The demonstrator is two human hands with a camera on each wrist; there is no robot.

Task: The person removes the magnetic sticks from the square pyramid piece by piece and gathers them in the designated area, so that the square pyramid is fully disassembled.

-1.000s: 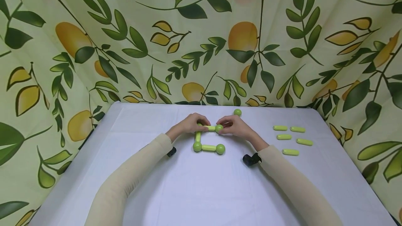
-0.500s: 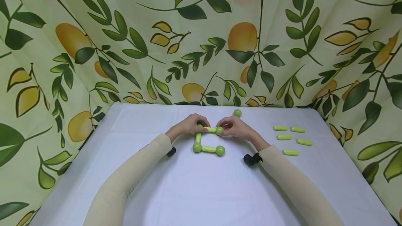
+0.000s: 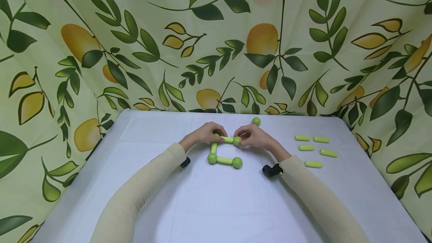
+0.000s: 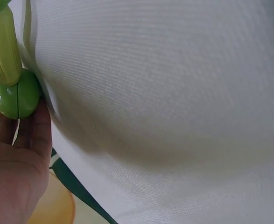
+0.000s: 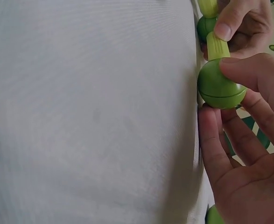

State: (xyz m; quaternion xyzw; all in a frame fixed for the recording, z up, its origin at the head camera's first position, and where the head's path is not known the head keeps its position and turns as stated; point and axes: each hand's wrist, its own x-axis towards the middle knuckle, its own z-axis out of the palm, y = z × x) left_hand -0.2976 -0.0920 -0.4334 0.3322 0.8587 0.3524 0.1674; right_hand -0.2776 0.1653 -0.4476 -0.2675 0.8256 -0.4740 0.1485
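Observation:
A C-shaped frame of magnetic building rods and balls lies in the middle of the table. Its far rod runs between my two hands. My left hand holds the far left corner, its thumb on the far rod and its fingers behind the corner ball. My right hand pinches the green ball on that rod's right end, touching the rod. The left side rod leads down to a corner ball. From there the near rod reaches another ball.
Several loose yellow-green rods lie on the right of the white-covered table. A single green ball sits near the far edge, just behind my right hand. A leaf-patterned curtain hangs behind and at both sides.
The ball in my right hand has come slightly nearer to me, and the far rod's right end with it. Both hands keep their hold; the loose pieces stay put.

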